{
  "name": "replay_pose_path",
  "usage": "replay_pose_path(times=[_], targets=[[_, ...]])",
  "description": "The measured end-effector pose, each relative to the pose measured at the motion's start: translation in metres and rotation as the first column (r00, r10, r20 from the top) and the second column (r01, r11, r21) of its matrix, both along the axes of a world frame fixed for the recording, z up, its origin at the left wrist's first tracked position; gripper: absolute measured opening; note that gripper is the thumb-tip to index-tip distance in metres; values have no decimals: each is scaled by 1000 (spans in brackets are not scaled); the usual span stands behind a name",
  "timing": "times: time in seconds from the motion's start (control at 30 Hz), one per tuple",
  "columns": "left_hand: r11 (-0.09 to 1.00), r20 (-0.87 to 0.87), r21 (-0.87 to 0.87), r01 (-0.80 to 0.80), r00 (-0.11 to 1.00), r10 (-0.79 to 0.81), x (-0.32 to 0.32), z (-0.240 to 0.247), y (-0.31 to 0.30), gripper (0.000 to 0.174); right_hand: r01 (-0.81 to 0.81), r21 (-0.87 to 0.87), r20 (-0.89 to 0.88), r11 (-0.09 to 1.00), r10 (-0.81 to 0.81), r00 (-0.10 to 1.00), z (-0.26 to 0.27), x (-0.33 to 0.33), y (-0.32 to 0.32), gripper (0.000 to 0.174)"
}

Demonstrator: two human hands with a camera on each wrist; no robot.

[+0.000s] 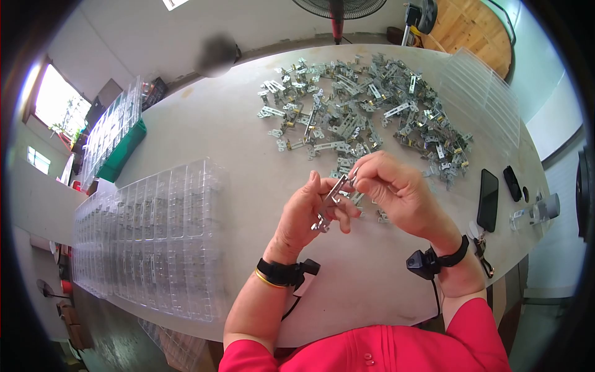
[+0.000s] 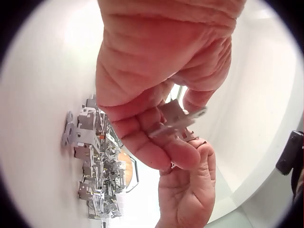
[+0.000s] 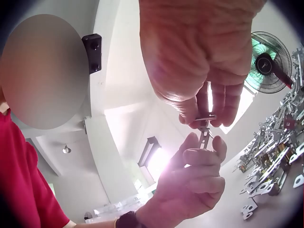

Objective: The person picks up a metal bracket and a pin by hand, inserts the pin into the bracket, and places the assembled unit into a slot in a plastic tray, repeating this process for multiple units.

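Note:
In the head view the left hand (image 1: 304, 214) holds a slim metal bracket (image 1: 334, 191) with its fingers curled round it, above the table. The right hand (image 1: 396, 189) pinches a small metal piece (image 1: 352, 178) at the bracket's upper end. Seen from the left wrist, a metal part (image 2: 173, 121) lies against the curled fingers of the left hand (image 2: 156, 85), and the right hand (image 2: 187, 190) meets it from below. From the right wrist, thumb and fingers of the right hand (image 3: 202, 61) pinch a flat metal piece (image 3: 205, 118) above the left hand (image 3: 192, 180).
A pile of metal brackets (image 1: 347, 118) covers the table's far middle. Clear compartment trays (image 1: 149, 242) stand at left, near a green bin (image 1: 124, 152). A clear lid (image 1: 483, 93) lies at far right, with a phone (image 1: 488, 199) and a clear cup (image 1: 545, 209) nearer.

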State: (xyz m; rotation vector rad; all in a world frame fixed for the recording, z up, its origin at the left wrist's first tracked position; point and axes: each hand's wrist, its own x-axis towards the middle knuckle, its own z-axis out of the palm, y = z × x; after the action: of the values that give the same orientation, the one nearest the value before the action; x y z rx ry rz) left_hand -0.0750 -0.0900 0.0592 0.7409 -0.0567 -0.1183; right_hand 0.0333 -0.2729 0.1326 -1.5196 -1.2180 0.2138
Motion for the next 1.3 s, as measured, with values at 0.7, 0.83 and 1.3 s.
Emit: replay_pose_path(times=[0.7, 0.83, 1.3], targets=[[820, 201, 330, -467, 884, 422, 3, -5, -5, 33, 179, -167, -423, 969, -235, 875, -6, 7, 2, 14], [813, 159, 395, -428, 903, 399, 0, 2, -11, 31, 106, -201, -379, 974, -177, 908, 7, -7, -1, 12], [581, 113, 685, -439, 852, 512, -2, 15, -28, 24, 29, -210, -392, 977, -111, 913, -2, -26, 5, 8]])
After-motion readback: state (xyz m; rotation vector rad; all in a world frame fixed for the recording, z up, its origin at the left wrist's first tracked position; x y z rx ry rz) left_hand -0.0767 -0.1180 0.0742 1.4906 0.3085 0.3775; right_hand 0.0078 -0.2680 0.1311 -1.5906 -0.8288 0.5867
